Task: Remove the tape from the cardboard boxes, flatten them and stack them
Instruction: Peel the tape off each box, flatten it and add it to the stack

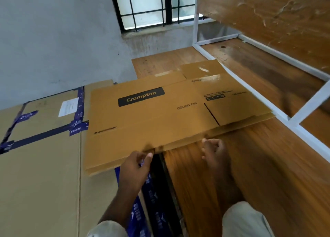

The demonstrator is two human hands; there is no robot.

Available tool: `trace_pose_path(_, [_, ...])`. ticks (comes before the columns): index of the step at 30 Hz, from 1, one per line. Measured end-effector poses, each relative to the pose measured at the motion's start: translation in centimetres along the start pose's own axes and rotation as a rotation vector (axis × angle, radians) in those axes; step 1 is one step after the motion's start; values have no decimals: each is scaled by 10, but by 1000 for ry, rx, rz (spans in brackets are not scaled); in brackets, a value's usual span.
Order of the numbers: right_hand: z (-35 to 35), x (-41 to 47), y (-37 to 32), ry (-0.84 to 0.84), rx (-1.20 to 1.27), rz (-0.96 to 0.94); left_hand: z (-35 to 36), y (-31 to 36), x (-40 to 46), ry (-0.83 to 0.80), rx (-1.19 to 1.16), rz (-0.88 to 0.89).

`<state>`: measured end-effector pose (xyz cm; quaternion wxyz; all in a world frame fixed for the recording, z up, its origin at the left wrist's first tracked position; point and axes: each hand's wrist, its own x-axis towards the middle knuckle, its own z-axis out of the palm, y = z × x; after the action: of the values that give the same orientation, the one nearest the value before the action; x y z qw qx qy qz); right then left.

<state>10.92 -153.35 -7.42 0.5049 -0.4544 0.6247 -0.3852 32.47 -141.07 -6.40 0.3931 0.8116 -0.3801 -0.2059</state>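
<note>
**Both hands at the near edge of a flattened box**

Nearest, left hand (137,162) — thumb and fingers loosely curled at the near edge of the flattened Crompton box (160,115), grip uncertain through blur. Lying partly over a larger blue-taped cardboard sheet (41,147) at left, partly over the wooden floor (250,165). Right hand (214,150) — fingers curled, just beside the same edge.

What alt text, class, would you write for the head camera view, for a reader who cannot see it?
A person's left hand and right hand reach to the near edge of a flattened Crompton box, lying partly over a larger cardboard sheet with blue tape, on a wooden floor below a barred window.
</note>
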Motion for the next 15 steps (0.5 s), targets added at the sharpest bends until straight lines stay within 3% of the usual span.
trace_pose_path(3, [12, -64, 1, -169, -153, -145, -8, 8, -24, 42, 117, 195])
trace_pose_path(7, [11, -124, 5, -273, -300, -243, -27, 14, -71, 55, 81, 291])
trace_pose_path(15, [-60, -236, -1, -239, -406, -476, -82, 2, -204, 102, 38, 293])
